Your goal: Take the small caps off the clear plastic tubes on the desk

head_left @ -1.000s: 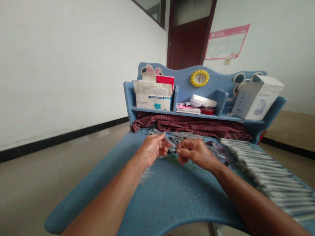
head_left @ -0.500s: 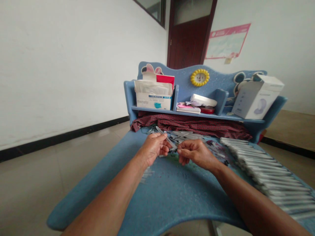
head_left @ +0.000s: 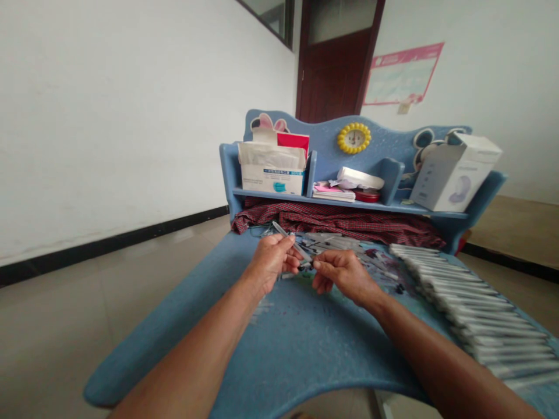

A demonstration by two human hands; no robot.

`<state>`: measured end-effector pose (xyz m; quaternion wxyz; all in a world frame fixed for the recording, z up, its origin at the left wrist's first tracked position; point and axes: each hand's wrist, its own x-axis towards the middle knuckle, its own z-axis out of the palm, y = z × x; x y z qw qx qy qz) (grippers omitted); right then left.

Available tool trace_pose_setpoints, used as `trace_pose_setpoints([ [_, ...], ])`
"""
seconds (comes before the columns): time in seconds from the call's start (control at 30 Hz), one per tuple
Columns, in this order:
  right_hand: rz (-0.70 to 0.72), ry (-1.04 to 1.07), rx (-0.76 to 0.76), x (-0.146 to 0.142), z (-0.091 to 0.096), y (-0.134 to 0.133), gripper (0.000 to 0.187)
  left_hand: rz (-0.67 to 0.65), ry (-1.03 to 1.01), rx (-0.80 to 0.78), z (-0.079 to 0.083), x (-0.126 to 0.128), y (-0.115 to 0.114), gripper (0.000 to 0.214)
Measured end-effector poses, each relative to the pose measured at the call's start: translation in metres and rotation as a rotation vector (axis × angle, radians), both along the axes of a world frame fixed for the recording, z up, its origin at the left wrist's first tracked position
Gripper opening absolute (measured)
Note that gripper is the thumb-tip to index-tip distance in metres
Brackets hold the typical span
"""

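Note:
My left hand (head_left: 274, 259) is closed round a pale, translucent pen (head_left: 299, 250), which slants from upper left down toward my right hand. At the pen's lower end, my right hand (head_left: 338, 270) is closed in a pinch with thumb and forefinger; what sits between these fingertips is too small to make out. Loose pen parts (head_left: 332, 240), clear and dark, lie scattered behind both hands. To the right, a thick stack of similar pens (head_left: 471, 308) lies side by side.
The blue desk (head_left: 288, 349) has a shelf at its back with a mask box (head_left: 273, 179), papers (head_left: 334, 195), a yellow-rimmed clock (head_left: 354, 138) and a white box (head_left: 456, 174). A red checked cloth (head_left: 340, 221) lies beneath the shelf. Some clear slivers (head_left: 262, 309) lie near my left wrist.
The pen in my left hand has tilted slightly, its upper end moving a little left. My right hand has shifted slightly left, staying at the pen's lower end.

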<state>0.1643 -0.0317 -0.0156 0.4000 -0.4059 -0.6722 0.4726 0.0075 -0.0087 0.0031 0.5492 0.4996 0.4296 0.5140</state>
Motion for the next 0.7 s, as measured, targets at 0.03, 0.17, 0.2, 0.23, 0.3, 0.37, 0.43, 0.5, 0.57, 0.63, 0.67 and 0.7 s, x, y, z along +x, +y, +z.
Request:
trace_pose_setpoints([
  [0.03, -0.01, 0.015, -0.011, -0.001, -0.001, 0.0, 0.03, 0.008, 0.001, 0.002, 0.0, 0.0, 0.0, 0.014],
  [0.17, -0.052, 0.059, -0.04, -0.007, -0.006, 0.0, 0.032, 0.045, 0.015, 0.011, -0.001, -0.001, 0.002, 0.015],
  [0.2, -0.062, 0.064, -0.041, -0.007, -0.006, -0.001, 0.032, 0.052, 0.017, 0.011, -0.002, 0.0, 0.002, 0.016],
  [0.23, -0.07, 0.066, -0.039, -0.008, -0.007, -0.001, 0.032, 0.058, 0.018, 0.008, -0.002, 0.0, 0.002, 0.016],
  [0.3, -0.076, 0.072, -0.029, -0.009, -0.009, 0.0, 0.031, 0.066, 0.021, 0.002, -0.002, 0.0, 0.001, 0.016],
  [0.37, -0.075, 0.079, -0.019, -0.009, -0.011, 0.001, 0.029, 0.066, 0.028, -0.002, -0.002, 0.001, 0.0, 0.017],
  [0.43, -0.08, 0.071, -0.011, -0.009, -0.012, 0.002, 0.028, 0.058, 0.037, -0.008, -0.002, 0.001, 0.0, 0.017],
  [0.5, -0.087, 0.046, 0.0, -0.009, -0.014, 0.003, 0.029, 0.05, 0.041, -0.011, -0.002, 0.001, -0.001, 0.016],
  [0.57, -0.081, 0.017, 0.011, -0.009, -0.014, 0.002, 0.031, 0.047, 0.04, -0.005, -0.002, 0.001, -0.001, 0.015],
  [0.63, -0.066, -0.003, 0.008, -0.009, -0.013, 0.001, 0.034, 0.045, 0.038, 0.005, -0.002, 0.002, 0.0, 0.016],
  [0.67, -0.06, -0.005, -0.002, -0.009, -0.013, 0.0, 0.035, 0.045, 0.037, 0.009, -0.002, 0.002, 0.0, 0.016],
  [0.7, -0.052, 0.003, -0.022, -0.009, -0.012, 0.0, 0.035, 0.046, 0.037, 0.013, -0.002, 0.002, 0.0, 0.016],
])
